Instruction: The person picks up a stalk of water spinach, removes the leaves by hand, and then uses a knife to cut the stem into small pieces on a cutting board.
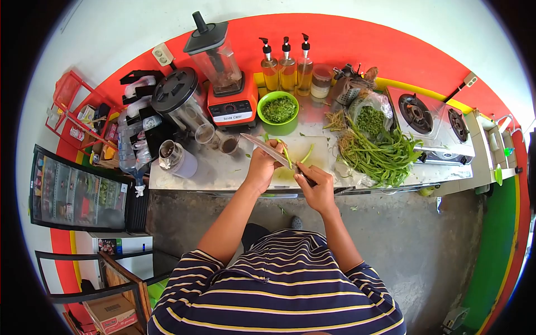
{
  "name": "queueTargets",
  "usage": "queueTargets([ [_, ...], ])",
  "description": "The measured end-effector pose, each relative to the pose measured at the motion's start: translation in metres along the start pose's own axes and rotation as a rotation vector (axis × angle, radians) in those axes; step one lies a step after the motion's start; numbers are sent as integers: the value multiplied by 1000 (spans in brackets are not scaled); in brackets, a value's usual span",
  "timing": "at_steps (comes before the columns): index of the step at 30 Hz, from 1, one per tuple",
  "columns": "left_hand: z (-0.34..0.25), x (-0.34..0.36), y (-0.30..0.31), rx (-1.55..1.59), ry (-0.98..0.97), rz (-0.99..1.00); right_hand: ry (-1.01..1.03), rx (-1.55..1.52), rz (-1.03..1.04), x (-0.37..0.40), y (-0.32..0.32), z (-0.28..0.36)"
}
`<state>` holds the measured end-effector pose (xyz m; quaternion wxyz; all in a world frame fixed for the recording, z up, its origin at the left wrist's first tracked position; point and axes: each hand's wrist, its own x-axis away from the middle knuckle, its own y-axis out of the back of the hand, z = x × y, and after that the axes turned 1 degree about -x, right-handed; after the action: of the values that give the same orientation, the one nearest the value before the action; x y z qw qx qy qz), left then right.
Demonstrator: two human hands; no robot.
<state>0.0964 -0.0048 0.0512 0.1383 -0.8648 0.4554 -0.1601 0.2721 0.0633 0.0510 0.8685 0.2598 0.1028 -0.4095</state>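
My right hand (317, 187) is closed round the dark handle of a knife (271, 152), whose blade points up and left across the front of my left hand. My left hand (263, 166) is closed on a thin green stem (286, 153) at the blade. Another green stem (306, 154) stands out near the knife handle. Both hands are over a pale cutting board (319, 151) on the metal counter. Behind it, a green bowl (279, 127) holds chopped greens. Long leafy greens (377, 152) lie to the right, beside a plastic bag of chopped greens (371, 119).
An orange blender (231, 106), a lidded dark container (176, 92) and cups (228, 145) stand at the left. Pump bottles (287, 72) line the wall behind the bowl. A gas stove (432, 120) is at the right end. The counter's front edge runs below my hands.
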Motion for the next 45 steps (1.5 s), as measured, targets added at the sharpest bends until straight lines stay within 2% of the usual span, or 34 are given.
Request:
queueTargets([
  [4, 10, 2, -5, 44, -19, 17, -5, 3, -12, -4, -2, 0],
  [8, 5, 7, -13, 116, -1, -50, 16, -18, -59, -9, -5, 0],
  [12, -3, 4, -9, 179, 34, -24, 11, 3, -12, -13, -2, 3],
  [19, 3, 0, -4, 92, -2, -4, 5, -41, -23, -14, -4, -1],
  [22, 5, 0, -4, 88, 68, 32, 2, -32, -25, -13, -4, -2],
  [25, 7, 1, -7, 118, 92, -15, 2, -22, -35, -13, -3, -5],
  [31, 10, 6, -10, 90, 114, 90, -56, 10, -17, -16, -2, -6],
  [33, 10, 7, -10, -13, 87, 92, -69, 10, -7, -16, -2, -7],
  [37, 9, 12, -9, 42, 116, 123, -42, 17, 47, -13, -2, -10],
  [39, 14, 15, -13, -237, 77, 69, -37, 9, 66, -11, -1, -11],
  [42, 27, 16, -9, -379, 67, 64, -56, 4, 133, -7, 0, -14],
  [45, 41, 19, -7, -370, 118, 14, -101, 49, 146, 5, -3, -30],
])
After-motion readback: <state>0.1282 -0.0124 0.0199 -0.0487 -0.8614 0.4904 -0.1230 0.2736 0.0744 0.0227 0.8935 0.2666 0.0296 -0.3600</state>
